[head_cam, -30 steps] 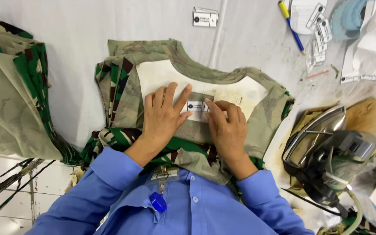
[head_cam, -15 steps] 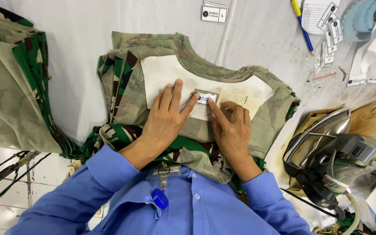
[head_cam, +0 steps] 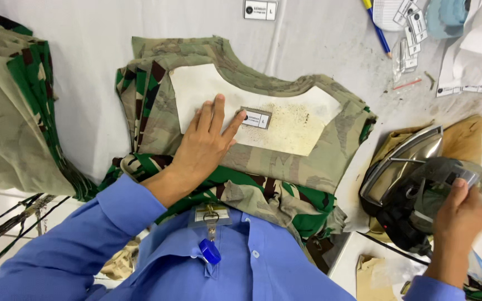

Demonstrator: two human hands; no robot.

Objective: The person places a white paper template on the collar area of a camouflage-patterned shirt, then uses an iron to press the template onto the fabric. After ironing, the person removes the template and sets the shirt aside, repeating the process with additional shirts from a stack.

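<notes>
Camouflage shirt (head_cam: 285,167) lies flat on white table (head_cam: 96,44), pale lining patch (head_cam: 285,120) at its collar. Small label (head_cam: 256,118) sits on patch. Left hand (head_cam: 205,142) flat on patch, fingers spread, thumb tip touching label's left edge. Right hand (head_cam: 457,220), well right of shirt, fingers curled around handle of iron (head_cam: 414,178). Blue pen (head_cam: 379,29) above iron.

right hand (head_cam: 461,214) motion-blurred on the dark iron handle (head_cam: 447,173); folded camouflage fabric stack (head_cam: 6,106) cut by left edge.
</notes>
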